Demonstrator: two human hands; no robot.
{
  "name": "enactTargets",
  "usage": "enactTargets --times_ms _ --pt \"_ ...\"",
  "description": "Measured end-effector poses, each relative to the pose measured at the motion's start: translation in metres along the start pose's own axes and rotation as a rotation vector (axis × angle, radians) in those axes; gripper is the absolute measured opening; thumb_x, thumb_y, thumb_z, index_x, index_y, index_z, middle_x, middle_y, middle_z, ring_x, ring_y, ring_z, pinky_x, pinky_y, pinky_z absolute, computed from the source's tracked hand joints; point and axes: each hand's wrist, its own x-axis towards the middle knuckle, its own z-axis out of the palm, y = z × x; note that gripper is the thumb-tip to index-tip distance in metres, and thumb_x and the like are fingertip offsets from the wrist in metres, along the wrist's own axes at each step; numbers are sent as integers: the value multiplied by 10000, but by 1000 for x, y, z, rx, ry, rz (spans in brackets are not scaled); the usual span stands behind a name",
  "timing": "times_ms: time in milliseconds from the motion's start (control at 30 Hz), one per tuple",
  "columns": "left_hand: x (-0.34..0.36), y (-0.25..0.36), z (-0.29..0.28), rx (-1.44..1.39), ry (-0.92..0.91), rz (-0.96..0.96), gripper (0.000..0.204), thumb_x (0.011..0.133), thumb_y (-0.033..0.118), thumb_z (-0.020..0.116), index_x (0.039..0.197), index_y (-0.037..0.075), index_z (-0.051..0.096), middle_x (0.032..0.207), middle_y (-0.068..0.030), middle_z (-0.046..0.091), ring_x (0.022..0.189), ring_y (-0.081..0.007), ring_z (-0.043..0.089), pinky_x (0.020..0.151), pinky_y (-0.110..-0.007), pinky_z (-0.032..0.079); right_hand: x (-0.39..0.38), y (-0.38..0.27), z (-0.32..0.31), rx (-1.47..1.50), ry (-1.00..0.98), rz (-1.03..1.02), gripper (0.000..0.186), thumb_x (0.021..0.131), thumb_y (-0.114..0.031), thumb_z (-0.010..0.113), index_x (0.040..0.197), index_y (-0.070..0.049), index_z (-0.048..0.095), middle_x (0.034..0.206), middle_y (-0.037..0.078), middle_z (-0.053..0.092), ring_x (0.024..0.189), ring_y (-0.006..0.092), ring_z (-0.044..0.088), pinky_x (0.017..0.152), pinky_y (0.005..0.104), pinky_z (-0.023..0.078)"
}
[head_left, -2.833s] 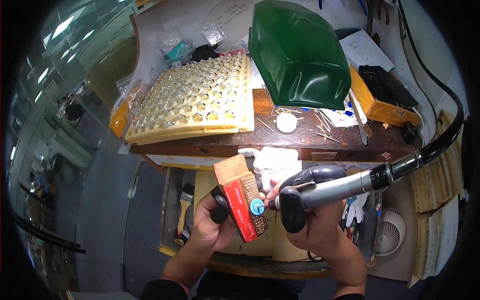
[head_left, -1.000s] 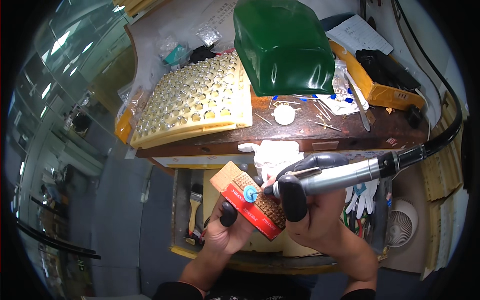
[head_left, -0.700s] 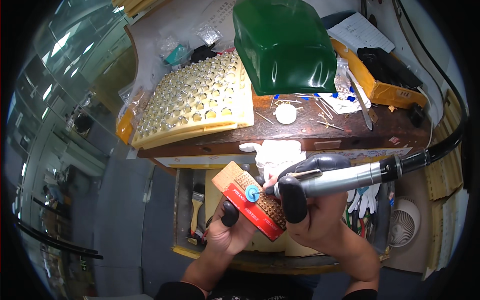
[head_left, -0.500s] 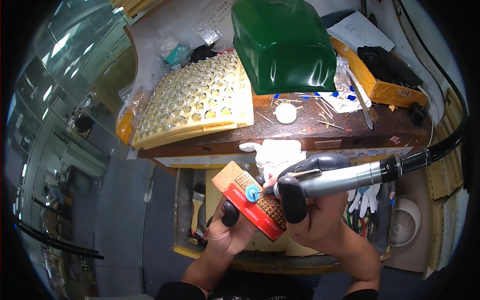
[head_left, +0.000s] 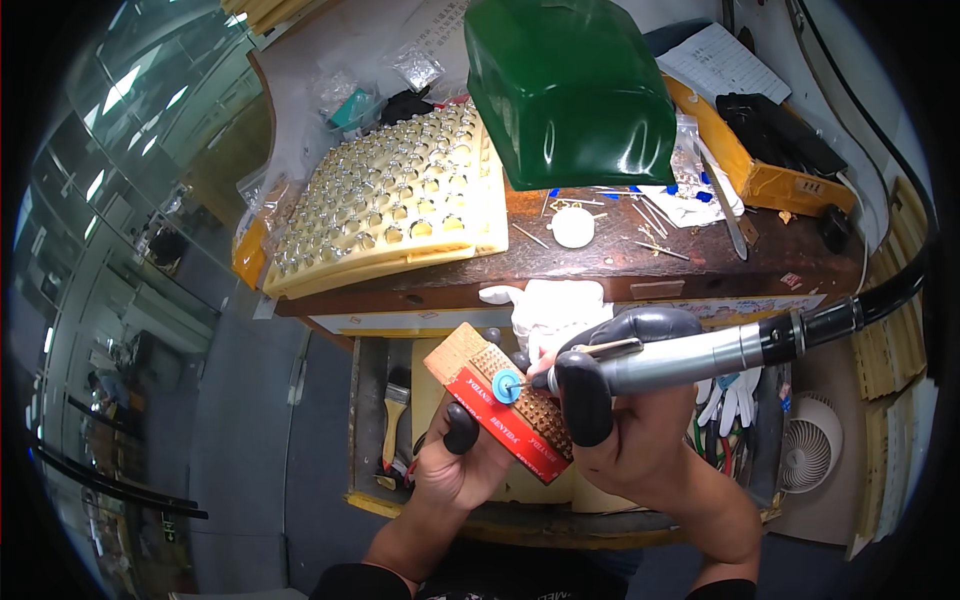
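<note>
Lower centre: left hand [head_left: 463, 472] grips red-sided wooden block [head_left: 515, 436]; right hand [head_left: 640, 430] grasps rotary handpiece [head_left: 690, 362]. Advisable: block braced, light pressure on blue disc [head_left: 504, 380]; its contact appears unclear.

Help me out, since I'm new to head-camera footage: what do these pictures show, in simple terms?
There is no machine arm: these are a person's own two hands, seen from above by a wide fisheye camera worn on the head, which bends straight edges. The left hand holds a brown wooden block with a red band and a bumpy strip. The right hand grips a silver cylindrical power tool with a round blue disc at its tip, over the strip. On the dark wooden bench are a cream tray of shiny metal pieces and thin metal rods.
</note>
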Motion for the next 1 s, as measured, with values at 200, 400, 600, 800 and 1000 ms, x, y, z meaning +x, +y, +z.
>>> enactTargets --times_ms 200,400,600,800,1000 --pt "-1 -2 -11 12 -57 53 704 933 190 594 1498 45 200 1476 -191 356 1382 -357 338 1157 -542 245 0 1 -1 -55 2 -51 214 922 -140 582 823 34 656 778 99 635 702 174 651 659 301 532" --pt "-2 -3 -14 18 -53 45 735 908 181 626 1497 47 207 1473 -192 359 1373 -357 353 1149 -550 260 -1 1 0 -22 2 -48 210 917 -142 584 829 43 627 785 111 637 729 195 669 668 310 541" --pt "-3 -4 -19 24 -46 71 737 909 201 627 1498 54 209 1469 -187 366 1367 -358 360 1146 -556 263 0 0 -1 -37 -9 -41 195 907 -131 588 834 41 643 781 106 638 719 189 665 669 311 540" --pt "-1 -2 -12 43 -52 45 716 924 219 610 1499 57 215 1476 -187 360 1367 -359 359 1148 -556 260 -1 3 2 -11 41 -43 201 902 -135 588 818 33 661 768 99 633 688 176 648 664 301 534" --pt "2 -1 -3 121 -102 63 662 953 277 564 1486 40 249 1462 -239 368 1363 -381 362 1137 -574 262 -1 -4 -5 10 -28 67 243 962 -193 547 892 40 556 788 112 644 717 187 662 701 331 550"
